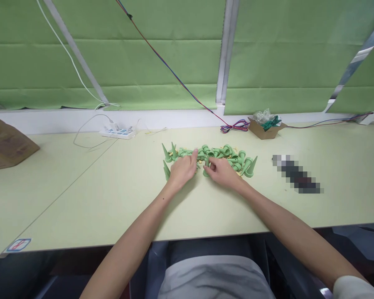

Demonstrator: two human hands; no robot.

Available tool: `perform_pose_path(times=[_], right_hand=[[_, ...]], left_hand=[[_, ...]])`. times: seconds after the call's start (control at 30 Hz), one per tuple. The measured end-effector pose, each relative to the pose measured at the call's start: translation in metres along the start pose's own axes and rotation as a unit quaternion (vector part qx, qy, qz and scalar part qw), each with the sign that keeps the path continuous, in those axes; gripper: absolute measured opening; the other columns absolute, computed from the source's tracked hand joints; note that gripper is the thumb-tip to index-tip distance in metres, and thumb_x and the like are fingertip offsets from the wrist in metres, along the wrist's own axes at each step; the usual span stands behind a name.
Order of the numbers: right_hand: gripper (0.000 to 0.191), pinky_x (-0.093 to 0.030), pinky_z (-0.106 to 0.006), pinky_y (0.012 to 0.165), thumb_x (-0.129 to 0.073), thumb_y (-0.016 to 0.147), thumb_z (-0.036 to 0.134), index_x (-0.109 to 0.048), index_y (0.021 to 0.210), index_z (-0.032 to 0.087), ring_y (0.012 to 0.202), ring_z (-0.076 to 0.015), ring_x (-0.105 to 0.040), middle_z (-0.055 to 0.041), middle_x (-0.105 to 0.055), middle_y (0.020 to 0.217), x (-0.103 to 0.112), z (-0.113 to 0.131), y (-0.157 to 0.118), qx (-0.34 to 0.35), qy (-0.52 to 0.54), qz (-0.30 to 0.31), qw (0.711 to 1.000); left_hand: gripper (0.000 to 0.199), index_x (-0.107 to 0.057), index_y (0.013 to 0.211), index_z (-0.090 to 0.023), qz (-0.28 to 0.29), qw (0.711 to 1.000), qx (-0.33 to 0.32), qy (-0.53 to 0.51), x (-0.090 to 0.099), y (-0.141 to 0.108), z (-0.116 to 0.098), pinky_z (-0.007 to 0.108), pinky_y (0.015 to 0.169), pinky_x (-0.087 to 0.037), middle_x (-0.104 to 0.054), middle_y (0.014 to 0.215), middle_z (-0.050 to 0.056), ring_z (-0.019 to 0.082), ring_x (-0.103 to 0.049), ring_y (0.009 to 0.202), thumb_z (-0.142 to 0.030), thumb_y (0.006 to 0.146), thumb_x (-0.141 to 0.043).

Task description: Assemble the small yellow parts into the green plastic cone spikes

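Cone-shaped pieces (226, 150) heaped mid-surface (112, 199). Behind them, a coiled cable (235, 126), with an open box (264, 129) just right of it. Back left, a power strip (118, 132); far left, a larger box (9, 143). Right of the heap, a pixelated object (297, 174).

Small green cones (227, 150), some upright, others on their sides, lie heaped together on the pale tabletop (118, 195).
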State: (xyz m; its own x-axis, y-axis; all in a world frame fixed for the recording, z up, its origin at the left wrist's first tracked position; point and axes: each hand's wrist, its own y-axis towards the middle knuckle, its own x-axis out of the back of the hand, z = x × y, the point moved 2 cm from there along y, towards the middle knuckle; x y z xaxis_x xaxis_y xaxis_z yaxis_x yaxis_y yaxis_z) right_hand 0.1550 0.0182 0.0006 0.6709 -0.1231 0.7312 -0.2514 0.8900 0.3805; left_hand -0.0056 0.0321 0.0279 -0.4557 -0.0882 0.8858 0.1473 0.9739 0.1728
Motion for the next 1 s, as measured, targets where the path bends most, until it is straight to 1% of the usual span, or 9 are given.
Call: perform_pose_path(times=[0.1, 0.2, 0.3, 0.37, 0.43, 0.6, 0.83, 1.0], right_hand=[[0.025, -0.031, -0.026, 0.055, -0.054, 0.087, 0.027, -0.041, 0.066, 0.021, 0.053, -0.0131, -0.047, 0.0016, -0.054, 0.059, -0.001, -0.001, 0.000, -0.002, 0.000, 0.002, 1.000], [0.026, -0.031, -0.026, 0.054, -0.053, 0.087, 0.028, -0.040, 0.066, 0.022, 0.052, -0.0130, -0.047, 0.0019, -0.053, 0.058, 0.000, 0.000, 0.000, -0.005, 0.001, 0.005, 1.000], [0.028, -0.030, -0.026, 0.054, -0.053, 0.087, 0.028, -0.038, 0.065, 0.022, 0.052, -0.0130, -0.046, 0.0025, -0.053, 0.057, 0.000, 0.000, 0.000, -0.006, 0.002, 0.007, 1.000], [0.029, -0.030, -0.026, 0.054, -0.054, 0.087, 0.027, -0.036, 0.065, 0.022, 0.052, -0.0129, -0.046, 0.0027, -0.053, 0.057, 0.001, 0.000, 0.000, -0.005, 0.002, 0.004, 1.000], [0.029, -0.029, -0.026, 0.054, -0.054, 0.087, 0.027, -0.035, 0.065, 0.022, 0.052, -0.0130, -0.046, 0.0027, -0.053, 0.057, 0.000, 0.000, 0.000, -0.003, 0.002, 0.002, 1.000], [0.029, -0.029, -0.026, 0.054, -0.054, 0.087, 0.027, -0.035, 0.065, 0.022, 0.052, -0.0128, -0.046, 0.0026, -0.053, 0.057, 0.000, -0.001, 0.000, -0.001, 0.002, 0.003, 1.000], [0.029, -0.029, -0.026, 0.054, -0.054, 0.087, 0.026, -0.036, 0.065, 0.022, 0.052, -0.0130, -0.047, 0.0022, -0.054, 0.057, 0.000, 0.000, 0.001, 0.000, -0.003, 0.002, 1.000], [0.029, -0.029, -0.026, 0.054, -0.054, 0.086, 0.026, -0.035, 0.065, 0.022, 0.052, -0.0130, -0.047, 0.0022, -0.054, 0.057, 0.000, 0.000, 0.001, -0.002, -0.005, 0.001, 1.000]], left_hand=[[0.052, -0.056, 0.062, -0.021, 0.005, 1.000, -0.008, 0.016, -0.002, 0.000, 0.001, 0.032, 0.062, -0.042, -0.064, 0.066, 0.008, 0.023, -0.060, 0.065, -0.054, 0.095, -0.033], [0.032, -0.059, 0.070, -0.021, 0.009, 0.999, -0.017, 0.037, -0.004, -0.001, 0.003, 0.031, 0.058, -0.040, -0.066, 0.070, 0.007, 0.022, -0.059, 0.064, -0.044, 0.089, -0.048], [0.019, -0.059, 0.069, -0.020, 0.025, 0.997, -0.028, 0.073, -0.006, -0.002, 0.003, 0.031, 0.057, -0.039, -0.064, 0.069, 0.007, 0.022, -0.060, 0.066, -0.031, 0.084, -0.055], [0.014, -0.058, 0.068, -0.020, 0.038, 0.994, -0.041, 0.090, -0.008, -0.002, 0.002, 0.030, 0.057, -0.038, -0.063, 0.067, 0.007, 0.023, -0.061, 0.067, -0.025, 0.080, -0.057], [0.012, -0.057, 0.067, -0.019, 0.048, 0.993, -0.051, 0.097, -0.010, -0.002, 0.002, 0.030, 0.057, -0.038, -0.063, 0.068, 0.007, 0.023, -0.061, 0.068, -0.022, 0.079, -0.057], [0.014, -0.056, 0.067, -0.019, 0.060, 0.991, -0.067, 0.100, -0.015, -0.001, 0.003, 0.031, 0.058, -0.039, -0.063, 0.070, 0.008, 0.024, -0.062, 0.070, -0.019, 0.081, -0.053], [0.023, -0.057, 0.068, -0.019, 0.054, 0.986, -0.098, 0.123, -0.018, -0.003, 0.000, 0.031, 0.061, -0.037, -0.061, 0.069, 0.010, 0.024, -0.061, 0.068, -0.007, 0.081, -0.042], [0.025, -0.057, 0.070, -0.018, 0.028, 0.985, -0.124, 0.120, -0.018, -0.001, -0.003, 0.030, 0.062, -0.036, -0.063, 0.077, 0.010, 0.023, -0.060, 0.072, -0.009, 0.086, -0.039]])
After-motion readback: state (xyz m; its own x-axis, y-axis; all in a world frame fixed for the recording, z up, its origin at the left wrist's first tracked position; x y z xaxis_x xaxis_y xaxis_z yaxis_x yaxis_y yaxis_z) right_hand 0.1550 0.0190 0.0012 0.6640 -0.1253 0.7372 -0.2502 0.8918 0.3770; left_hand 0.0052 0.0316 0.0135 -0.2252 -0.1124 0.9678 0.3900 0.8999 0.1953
